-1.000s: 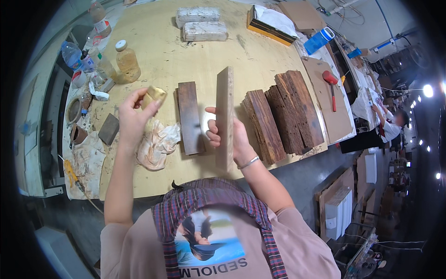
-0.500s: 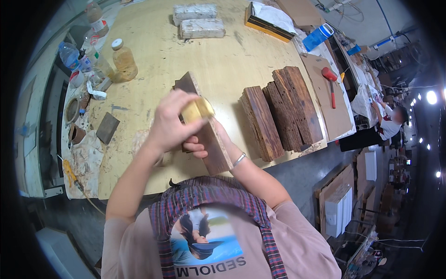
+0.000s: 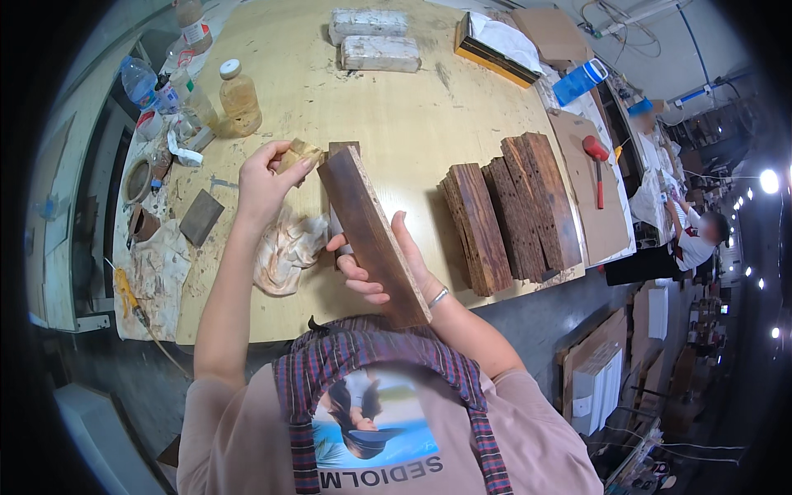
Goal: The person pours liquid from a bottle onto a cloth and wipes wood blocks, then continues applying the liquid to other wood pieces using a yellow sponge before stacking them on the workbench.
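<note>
My right hand (image 3: pixel 410 256) holds a dark brown wooden board (image 3: pixel 375 235) tilted, its fingers wrapped round the left side and the thumb up along the right edge. Left of the board's upper end, my left hand (image 3: pixel 262 183) pinches a small yellowish block (image 3: pixel 299 154), which looks like a sanding pad, apart from the board. Behind the held board another dark wood piece (image 3: pixel 343 148) shows in part on the table. Below my left hand lies a crumpled, stained cloth (image 3: pixel 285 252).
Several dark wood boards (image 3: pixel 528 206) stand in stacks on the right. Beyond are a red mallet (image 3: pixel 596 157) and a blue bottle (image 3: pixel 580 81). At left are a capped jar (image 3: pixel 239 103), a dark flat piece (image 3: pixel 201 218) and a yellow-handled tool (image 3: pixel 125 289). Two wrapped blocks (image 3: pixel 379 54) lie at the back.
My left hand has drawn the yellowish block off the board's edge, up and to the left. The board has turned to show its broad face, and the cloth has come into view.
</note>
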Available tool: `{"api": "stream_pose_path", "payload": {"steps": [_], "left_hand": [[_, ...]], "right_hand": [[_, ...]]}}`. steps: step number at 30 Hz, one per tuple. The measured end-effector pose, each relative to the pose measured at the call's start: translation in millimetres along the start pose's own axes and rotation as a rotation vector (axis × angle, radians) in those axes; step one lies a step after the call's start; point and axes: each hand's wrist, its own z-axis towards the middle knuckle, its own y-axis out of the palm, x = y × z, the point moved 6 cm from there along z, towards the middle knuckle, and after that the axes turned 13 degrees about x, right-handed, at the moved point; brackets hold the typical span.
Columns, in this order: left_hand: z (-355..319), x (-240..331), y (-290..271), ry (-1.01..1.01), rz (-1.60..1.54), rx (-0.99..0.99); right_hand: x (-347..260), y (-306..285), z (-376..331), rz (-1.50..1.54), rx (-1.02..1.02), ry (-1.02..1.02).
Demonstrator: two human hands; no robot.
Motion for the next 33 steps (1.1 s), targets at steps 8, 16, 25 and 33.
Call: {"api": "stream_pose_path", "payload": {"steps": [8, 16, 25, 33], "left_hand": [[-8, -23, -45, -0.010, 0.341, 0.184], [-58, -93, -229, -0.085, 1.097, 0.418], [-83, -65, -110, 0.134, 0.721, 0.181], [-107, -89, -27, 0.340, 0.842, -0.174]], "right_hand": [[-34, -4, -22, -0.448, 0.408, -0.271], [-136, -12, -126, -1.938, 1.474, -0.891], [-118, -14, -112, -2.179, 1.550, -1.164], [-58, -34, 36, -1.909, 1.137, -0.441]]}}
